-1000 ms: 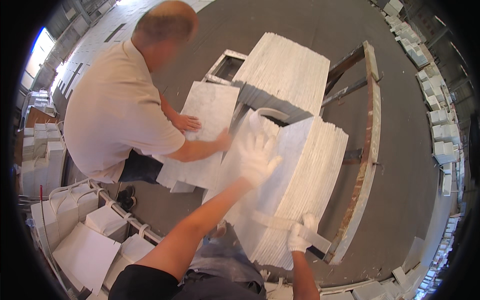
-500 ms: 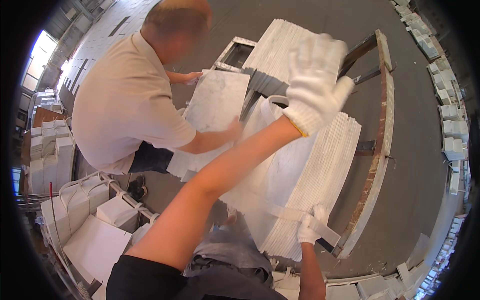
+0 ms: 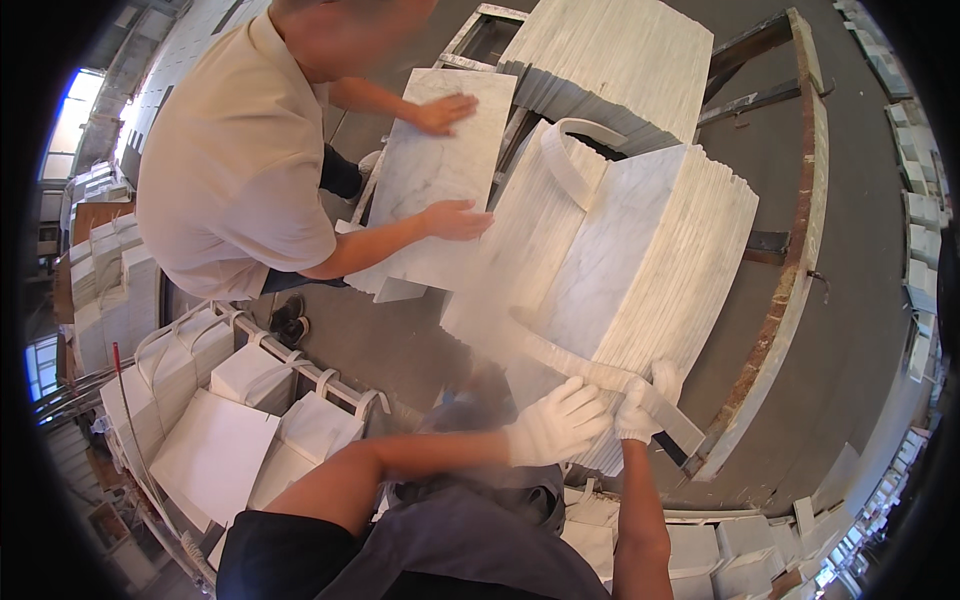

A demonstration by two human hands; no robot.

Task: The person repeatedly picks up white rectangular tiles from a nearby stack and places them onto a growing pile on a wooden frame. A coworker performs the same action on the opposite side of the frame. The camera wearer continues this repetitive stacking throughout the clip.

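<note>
Two rows of thin white marble tiles standing on edge [image 3: 690, 260] lie before me, with a bare grey-veined tile face [image 3: 610, 235] showing between them. A flat cream strap [image 3: 550, 350] runs across the near end. My right hand [image 3: 643, 402], in a white knit glove, is closed around this strap close to its end, beside the metal frame's corner. My left hand [image 3: 562, 422], gloved too, is just left of it at the near tile edges, fingers stretched out, holding nothing visible. A second strap [image 3: 565, 165] stands up in a loop at the far end.
A co-worker crouches at the left, bare hands on a marble slab [image 3: 445, 170]. Another tile stack [image 3: 620, 60] stands beyond. A rusty metal frame [image 3: 800, 230] borders the right side. Strapped tile bundles [image 3: 185, 350] stand at the lower left.
My left hand has come down from above the far tiles to beside my right hand. The co-worker's hands have shifted over the slab. The view has tilted down slightly.
</note>
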